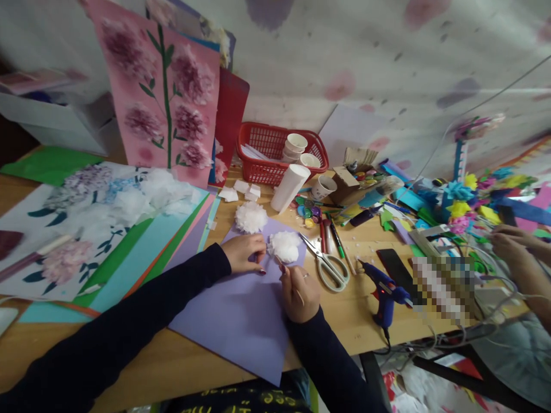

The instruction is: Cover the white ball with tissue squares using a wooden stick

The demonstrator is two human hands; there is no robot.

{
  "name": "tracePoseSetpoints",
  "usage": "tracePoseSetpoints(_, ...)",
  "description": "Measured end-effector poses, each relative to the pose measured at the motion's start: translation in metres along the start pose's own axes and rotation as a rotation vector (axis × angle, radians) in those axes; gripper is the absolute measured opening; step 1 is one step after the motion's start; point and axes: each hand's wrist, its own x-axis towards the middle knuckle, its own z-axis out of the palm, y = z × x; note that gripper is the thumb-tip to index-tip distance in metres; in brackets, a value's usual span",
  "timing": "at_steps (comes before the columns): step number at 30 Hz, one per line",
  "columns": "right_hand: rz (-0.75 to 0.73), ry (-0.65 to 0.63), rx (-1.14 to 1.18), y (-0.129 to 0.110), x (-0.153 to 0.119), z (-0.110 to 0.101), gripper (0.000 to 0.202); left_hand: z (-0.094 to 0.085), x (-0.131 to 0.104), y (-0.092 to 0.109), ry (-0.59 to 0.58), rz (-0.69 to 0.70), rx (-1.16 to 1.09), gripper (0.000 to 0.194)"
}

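Note:
Two fluffy white paper flowers lie near the top of a purple sheet (pixel 241 321): an upper-left flower (pixel 251 218) and a lower-right flower (pixel 284 246). My left hand (pixel 244 254) rests on the sheet at the left edge of the lower flower, fingers curled and thumb stretched toward the right. What its fingers pinch, if anything, is hidden. Just below that flower, my right hand (pixel 301 292) is closed around a thin tan stick (pixel 300 296), whose tip points at the petals. White-handled scissors (pixel 330 268) lie to the right of the flowers.
A blue glue gun (pixel 385 292) stands right of my right hand, near a phone (pixel 396 267) and cables. Behind are a white paper roll (pixel 290 188), paper cup (pixel 323 187) and red basket (pixel 258 169). Colored sheets (pixel 129 269) spread left. Another person's hands (pixel 514 246) are far right.

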Motion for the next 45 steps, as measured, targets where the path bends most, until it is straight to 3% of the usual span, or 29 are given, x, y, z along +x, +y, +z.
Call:
tracePoseSetpoints(12,-0.014,-0.037,-0.086,0.003,0.011,0.006,0.032,0.0,-0.001,0.001,0.001,0.008,0.008,0.025)
tracePoseSetpoints(22,-0.09,-0.168,-0.127,-0.01,0.014,0.014,0.034,0.001,0.0,0.0,-0.005,-0.002,0.036,0.017)
tracePoseSetpoints(34,0.016,-0.079,-0.016,-0.007,-0.011,-0.005,0.012,0.002,0.0,-0.003,0.003,-0.002,0.035,0.028)
tracePoseSetpoints(45,0.03,-0.096,0.047,-0.009,-0.01,-0.009,0.015,0.001,0.0,-0.001,0.005,0.019,0.035,0.024)
